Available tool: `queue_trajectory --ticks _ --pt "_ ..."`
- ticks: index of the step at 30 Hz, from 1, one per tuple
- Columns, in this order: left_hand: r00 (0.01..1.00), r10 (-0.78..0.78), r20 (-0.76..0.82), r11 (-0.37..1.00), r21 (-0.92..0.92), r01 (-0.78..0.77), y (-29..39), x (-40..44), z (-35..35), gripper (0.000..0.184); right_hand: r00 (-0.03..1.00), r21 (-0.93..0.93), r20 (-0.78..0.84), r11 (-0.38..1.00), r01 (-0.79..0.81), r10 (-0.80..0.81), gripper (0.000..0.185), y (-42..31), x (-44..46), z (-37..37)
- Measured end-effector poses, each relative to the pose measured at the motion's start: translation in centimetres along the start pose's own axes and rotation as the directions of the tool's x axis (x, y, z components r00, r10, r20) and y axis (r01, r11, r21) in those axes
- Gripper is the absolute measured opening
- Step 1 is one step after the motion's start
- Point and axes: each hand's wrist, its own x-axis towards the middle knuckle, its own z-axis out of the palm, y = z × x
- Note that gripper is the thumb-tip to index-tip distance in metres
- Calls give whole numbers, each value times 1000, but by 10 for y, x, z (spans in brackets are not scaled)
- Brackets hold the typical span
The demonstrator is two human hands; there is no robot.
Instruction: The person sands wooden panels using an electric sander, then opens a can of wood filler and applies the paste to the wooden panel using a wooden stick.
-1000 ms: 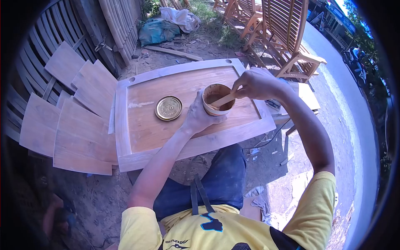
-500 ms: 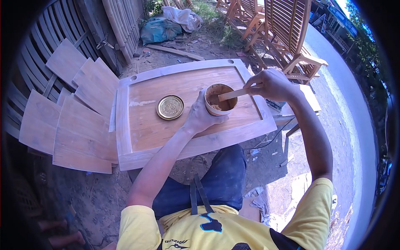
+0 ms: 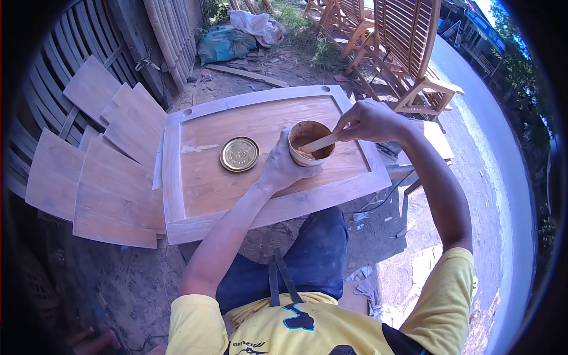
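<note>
My left hand [image 3: 285, 167] is wrapped round a can [image 3: 310, 160] and holds it tilted above a framed wooden panel [image 3: 236, 202]. Brown paste coats the inside of the can. Between the pinched fingers of my right hand [image 3: 358, 123] is a flat wooden stick [image 3: 320, 143], its far end down in the paste. A round gold-coloured lid [image 3: 239, 154] lies on the panel, left of the can. Near the panel's left side runs a pale smear [image 3: 200, 148].
Several thin wooden boards [image 3: 112, 195] lean at the left by a slatted fence. Wooden chairs [image 3: 408, 47] stand at the upper right beside a road. Sacks [image 3: 228, 44] lie beyond the panel. Another person's feet [image 3: 97, 341] show at the lower left.
The stick first lifted a little and levelled out, then dipped back into the can with my right hand. My left hand has kept its hold on the can. The other person's limbs at the lower left have shifted.
</note>
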Motion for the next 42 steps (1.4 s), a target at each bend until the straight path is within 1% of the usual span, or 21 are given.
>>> queue_trajectory --ticks 4,8,14,15,16,18,20,23,25,26,28,30,32,33,34,36,37,38,40,41,42 --pt "1000 20 6 1000 0 -20 -2 -1 0 102 997 134 46 989 -68 63 26 14 -10 -7" --pt "1000 14 9 1000 -21 -14 -2 -1 0 102 1000 235 -19 972 -1 6 21 23 -18 -3" --pt "1000 5 16 1000 5 -5 -2 0 -2 104 999 136 -18 990 -25 28 22 5 -27 3" --pt "999 -15 29 1000 0 15 -1 0 -2 105 1000 235 -27 972 17 -10 22 9 -28 6" --pt "999 -35 41 999 -6 35 0 -1 -3 107 1000 230 -23 973 20 -15 22 11 -30 7" --pt "999 -19 36 1000 5 19 1 -1 -3 107 993 340 -4 934 -113 122 23 13 -34 7" --pt "1000 -1 30 1000 15 1 -1 -1 -5 108 992 353 -5 928 -118 128 25 17 -39 10" --pt "993 -90 75 993 82 84 1 -5 -11 113 989 404 -15 906 -126 144 29 19 -47 17" --pt "969 -218 119 941 290 176 7 -14 -22 113 983 496 17 852 -166 182 34 20 -52 21" --pt "969 -220 114 941 287 180 4 -20 -31 113 984 492 19 855 -164 178 34 20 -54 23" --pt "969 -181 168 895 437 91 -2 -36 -51 118 976 527 7 829 -189 217 35 20 -57 32" --pt "972 -169 163 906 414 87 8 -40 -63 118 971 471 -29 860 -197 238 33 15 -53 40" --pt "976 -158 153 916 393 86 14 -40 -65 117 967 37 -253 999 2 7 29 7 -41 50" --pt "980 -147 135 927 365 89 16 -33 -59 119 971 48 -201 991 -123 130 24 -15 -35 45" --pt "984 -133 117 937 337 87 17 -26 -52 120 970 47 -204 991 -126 133 24 -28 -30 44" --pt "981 -144 126 942 321 97 17 -16 -36 120 990 68 -91 992 -105 111 23 -42 -26 41" --pt "978 -163 133 945 306 116 16 -14 -30 120 991 120 -126 992 -26 42 25 -28 -24 49" --pt "978 -159 135 947 301 112 12 -15 -29 120 991 116 -126 993 -32 46 25 -22 -28 46" --pt "981 -141 135 958 268 101 15 -19 -37 119 979 380 48 903 -201 197 31 -20 -38 32" --pt "982 -134 136 961 261 95 16 -22 -44 119 987 391 -23 910 -135 156 34 2 -44 39" --pt "989 -92 117 957 286 55 19 -28 -57 116 986 387 -24 912 -140 162 34 7 -52 37"
